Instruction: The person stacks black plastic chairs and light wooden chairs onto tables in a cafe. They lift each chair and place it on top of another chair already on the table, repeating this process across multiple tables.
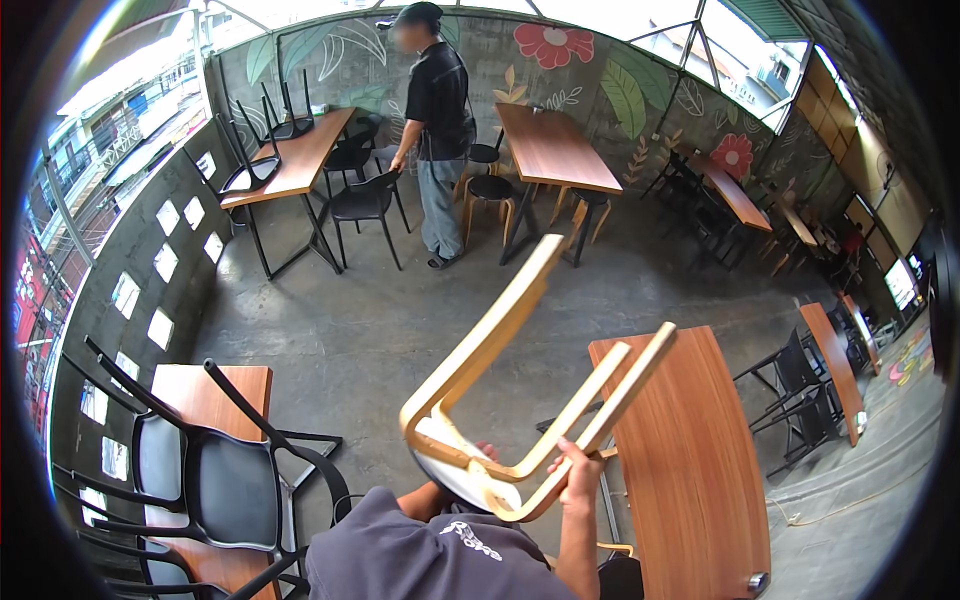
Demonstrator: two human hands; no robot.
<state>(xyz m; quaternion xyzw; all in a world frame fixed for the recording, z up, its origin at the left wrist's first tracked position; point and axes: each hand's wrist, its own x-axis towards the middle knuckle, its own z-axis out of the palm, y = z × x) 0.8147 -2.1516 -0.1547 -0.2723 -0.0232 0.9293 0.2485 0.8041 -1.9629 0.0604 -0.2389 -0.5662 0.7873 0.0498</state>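
Note:
A round stool with bent pale wooden legs (pixel 487 352) is tilted on its side before my chest, its legs pointing up and to the right. My right hand (pixel 577 472) is closed around one of the legs, close to the edge of a wooden-topped table (pixel 690 450). Low at the stool's seat, my left hand (pixel 487 450) shows only its fingertips behind the frame; the rest is hidden, and its grip cannot be made out.
At the left, black chairs (pixel 232 480) rest upside down on wooden tables (pixel 214 394). A person (pixel 442 112) stands at the back with a hand on a black chair (pixel 364 202). Another table (pixel 555 146) has stools around it. A perforated concrete wall (pixel 180 255) borders the left.

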